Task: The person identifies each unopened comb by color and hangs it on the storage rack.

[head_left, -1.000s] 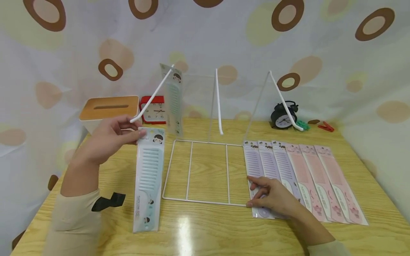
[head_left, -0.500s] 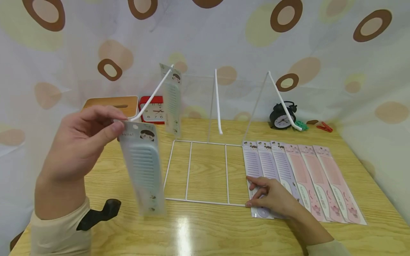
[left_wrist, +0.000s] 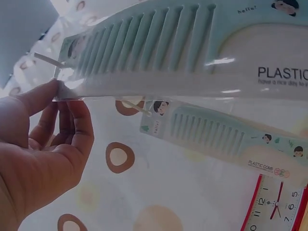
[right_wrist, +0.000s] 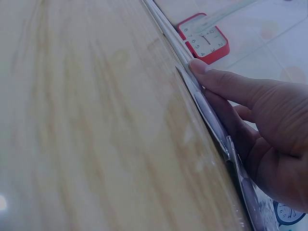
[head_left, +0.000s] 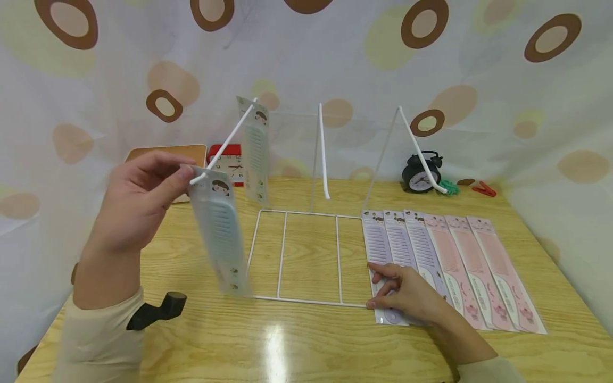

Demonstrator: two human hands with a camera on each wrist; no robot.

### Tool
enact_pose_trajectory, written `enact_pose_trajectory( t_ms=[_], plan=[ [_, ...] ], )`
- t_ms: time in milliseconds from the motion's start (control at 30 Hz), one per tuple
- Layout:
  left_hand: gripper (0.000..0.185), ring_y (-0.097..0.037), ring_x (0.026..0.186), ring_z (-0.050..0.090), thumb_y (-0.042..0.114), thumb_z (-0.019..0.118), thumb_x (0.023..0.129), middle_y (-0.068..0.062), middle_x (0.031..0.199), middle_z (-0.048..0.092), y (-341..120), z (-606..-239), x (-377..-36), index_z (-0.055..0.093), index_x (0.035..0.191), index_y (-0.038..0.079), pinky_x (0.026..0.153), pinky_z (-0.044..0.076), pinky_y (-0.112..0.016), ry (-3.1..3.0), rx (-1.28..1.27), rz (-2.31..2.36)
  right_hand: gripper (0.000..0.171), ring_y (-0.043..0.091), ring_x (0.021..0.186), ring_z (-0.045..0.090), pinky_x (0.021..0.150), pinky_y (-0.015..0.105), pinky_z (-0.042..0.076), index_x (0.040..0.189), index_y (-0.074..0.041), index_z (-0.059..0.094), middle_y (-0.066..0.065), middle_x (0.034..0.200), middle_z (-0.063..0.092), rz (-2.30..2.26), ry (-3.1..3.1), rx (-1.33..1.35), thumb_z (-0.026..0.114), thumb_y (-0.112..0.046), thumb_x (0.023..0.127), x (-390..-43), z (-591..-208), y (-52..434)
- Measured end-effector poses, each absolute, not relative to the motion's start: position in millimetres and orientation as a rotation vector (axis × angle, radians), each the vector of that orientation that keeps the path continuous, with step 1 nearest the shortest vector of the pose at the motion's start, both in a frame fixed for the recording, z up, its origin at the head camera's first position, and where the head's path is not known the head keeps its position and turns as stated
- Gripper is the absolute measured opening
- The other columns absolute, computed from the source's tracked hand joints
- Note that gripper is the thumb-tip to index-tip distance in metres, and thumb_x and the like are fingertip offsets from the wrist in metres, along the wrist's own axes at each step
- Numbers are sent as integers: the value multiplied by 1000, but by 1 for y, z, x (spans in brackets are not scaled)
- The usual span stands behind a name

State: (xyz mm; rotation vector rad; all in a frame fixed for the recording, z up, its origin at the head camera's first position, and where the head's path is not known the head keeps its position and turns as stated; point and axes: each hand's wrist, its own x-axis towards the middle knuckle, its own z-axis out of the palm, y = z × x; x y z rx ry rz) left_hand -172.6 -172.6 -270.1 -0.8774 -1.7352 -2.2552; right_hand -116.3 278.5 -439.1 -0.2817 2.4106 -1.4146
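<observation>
My left hand (head_left: pixel 139 202) pinches the top left corner of a packaged light-blue comb (head_left: pixel 217 223). The comb hangs tilted, and the tip of the left hook (head_left: pixel 225 146) pokes out through the top of its pack. A second packaged blue comb (head_left: pixel 255 154) hangs farther back on that same hook. The hooks belong to a white wire display rack (head_left: pixel 311 303). At the rack's front right corner, my right hand (head_left: pixel 407 295) grips the base wire with thumb and index finger. Its other fingers lie over packaged purple combs (head_left: pixel 375 239).
Beside the purple packs lie several packaged pink combs (head_left: pixel 498 266). Behind the rack stand a red clock (head_left: pixel 230 162), a wood-lidded box (head_left: pixel 167 151) and a black alarm clock (head_left: pixel 420 175). A red clip (head_left: pixel 485 189) lies at the back right. Two more hooks jut forward.
My left hand has lifted the blue comb off the table, brought it near the camera, then moved it right onto the left hook's tip. The right hand stays put.
</observation>
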Motion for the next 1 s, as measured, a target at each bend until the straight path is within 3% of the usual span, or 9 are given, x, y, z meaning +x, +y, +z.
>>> enact_pose_trajectory(
  t_ms=[433,567,1000],
  plan=[
    [11,-8,78,65,3,69,93,1,89,70,-153,-263,-208,74,102,5,75,55,-16,-1846,-635,-2239,90,14,76,71,68,19,55,145,6,46,14,108,63,-1384,2443,-282,89,-25,73,-116,-440,277],
    [15,-9,79,64,12,74,90,1,89,68,-148,-261,-216,74,104,6,72,54,-16,-1894,-579,-2195,89,14,76,72,68,19,55,145,6,46,13,108,63,-1371,2454,-291,89,-25,74,-116,-439,278],
    [18,-11,77,63,11,78,87,-1,87,71,-138,-260,-230,74,103,5,70,55,-15,-1841,-531,-2217,88,13,76,71,71,18,53,145,5,47,9,107,64,-1333,2476,-312,88,-28,75,-117,-439,280]
  ],
)
